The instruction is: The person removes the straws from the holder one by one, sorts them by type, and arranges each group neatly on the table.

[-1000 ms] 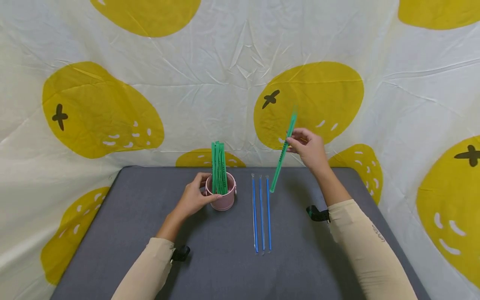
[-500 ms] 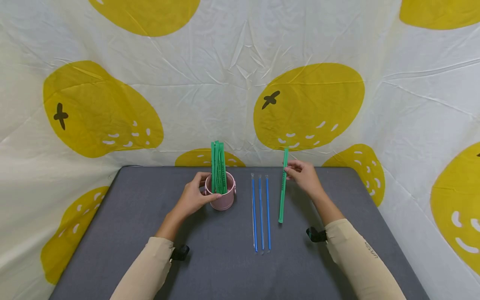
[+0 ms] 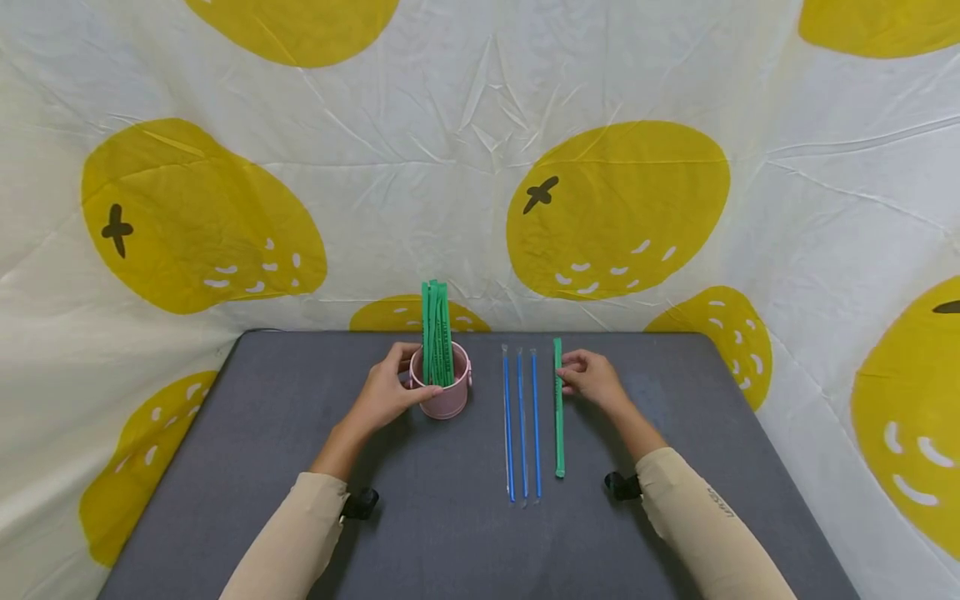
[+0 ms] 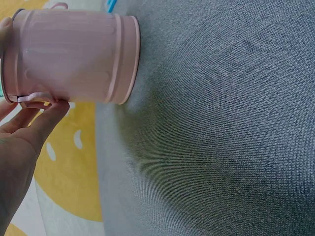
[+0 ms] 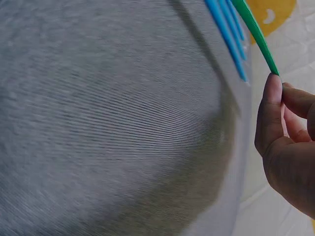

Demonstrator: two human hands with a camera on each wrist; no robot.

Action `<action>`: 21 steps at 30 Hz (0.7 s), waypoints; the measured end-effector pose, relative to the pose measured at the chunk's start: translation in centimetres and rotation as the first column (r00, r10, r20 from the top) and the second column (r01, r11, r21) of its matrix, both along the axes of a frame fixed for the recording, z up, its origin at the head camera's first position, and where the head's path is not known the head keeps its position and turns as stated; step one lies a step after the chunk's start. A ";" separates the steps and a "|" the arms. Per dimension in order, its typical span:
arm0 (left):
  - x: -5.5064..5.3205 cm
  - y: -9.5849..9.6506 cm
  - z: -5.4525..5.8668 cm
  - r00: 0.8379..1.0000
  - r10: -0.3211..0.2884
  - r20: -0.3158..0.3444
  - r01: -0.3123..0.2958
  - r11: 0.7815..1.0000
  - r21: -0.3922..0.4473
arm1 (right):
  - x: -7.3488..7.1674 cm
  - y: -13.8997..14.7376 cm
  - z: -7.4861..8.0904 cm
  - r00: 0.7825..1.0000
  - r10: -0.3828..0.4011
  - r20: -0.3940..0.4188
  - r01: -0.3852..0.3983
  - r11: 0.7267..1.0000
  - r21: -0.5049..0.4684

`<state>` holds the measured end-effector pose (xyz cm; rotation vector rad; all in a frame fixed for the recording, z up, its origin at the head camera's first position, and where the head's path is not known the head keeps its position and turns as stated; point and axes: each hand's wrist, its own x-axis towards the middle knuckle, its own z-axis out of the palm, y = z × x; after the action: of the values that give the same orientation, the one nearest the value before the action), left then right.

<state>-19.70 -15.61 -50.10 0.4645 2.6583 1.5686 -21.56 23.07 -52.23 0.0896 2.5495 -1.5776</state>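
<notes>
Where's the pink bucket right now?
In the head view, the pink bucket is just left of centre, held by the left hand, with green straws inside and three blue straws to its right.

Soft light (right wrist view blurry).

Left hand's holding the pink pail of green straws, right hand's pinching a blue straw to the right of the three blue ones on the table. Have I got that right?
Not quite: the straw pinched by the right hand is green, not blue, as the head view shows. The rest of your statement holds.
</notes>
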 end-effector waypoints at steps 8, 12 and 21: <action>-0.1 0.0 0.2 1.000 -0.006 0.001 0.006 1.000 -0.003 | 0.2 -0.8 -1.2 0.997 0.003 0.075 0.003 0.998 -0.069; -0.1 -0.1 0.1 1.000 -0.004 -0.001 0.004 1.000 -0.006 | 0.2 -1.2 -1.4 0.996 -0.007 0.089 0.011 0.999 -0.040; -0.1 -0.1 0.0 1.000 -0.009 -0.004 0.009 1.000 -0.010 | 0.3 -1.8 -1.8 0.997 -0.023 0.070 0.019 0.999 0.051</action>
<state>-19.80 -15.76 -50.06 0.4794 2.6620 1.5533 -21.23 21.23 -54.00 0.1746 2.5424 -1.4900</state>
